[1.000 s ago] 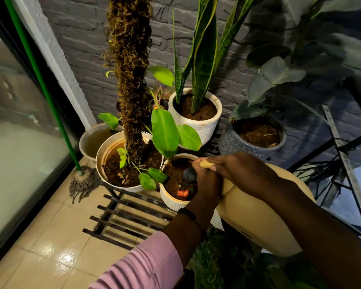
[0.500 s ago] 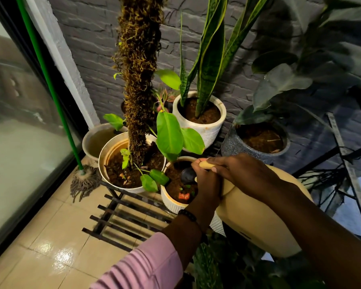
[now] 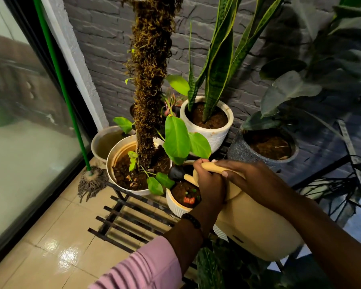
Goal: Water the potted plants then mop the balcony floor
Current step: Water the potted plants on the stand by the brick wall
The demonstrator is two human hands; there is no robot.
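Note:
A cream watering can (image 3: 256, 224) is tilted over a small white ribbed pot (image 3: 176, 205) of dark soil, its black spout head (image 3: 175, 173) just above the soil. My right hand (image 3: 252, 178) grips the can's handle from above. My left hand (image 3: 211, 186) wraps the front of the can near the spout. Behind stand a cream pot with a moss pole (image 3: 121, 161), a white pot with a snake plant (image 3: 213, 132) and a speckled grey pot (image 3: 238, 155). A mop (image 3: 92, 180) with a green handle leans by the glass door.
The pots sit on a black slatted metal stand (image 3: 121, 224) over beige glossy floor tiles (image 3: 50, 243). An empty beige pot (image 3: 104, 142) stands at the back left. A grey brick wall (image 3: 104, 49) is behind, a glass door (image 3: 19, 142) at left, and dark foliage (image 3: 217, 268) below the can.
The view has shifted slightly, and both hands with the can have edged a little up over the small ribbed pot. The grips are unchanged.

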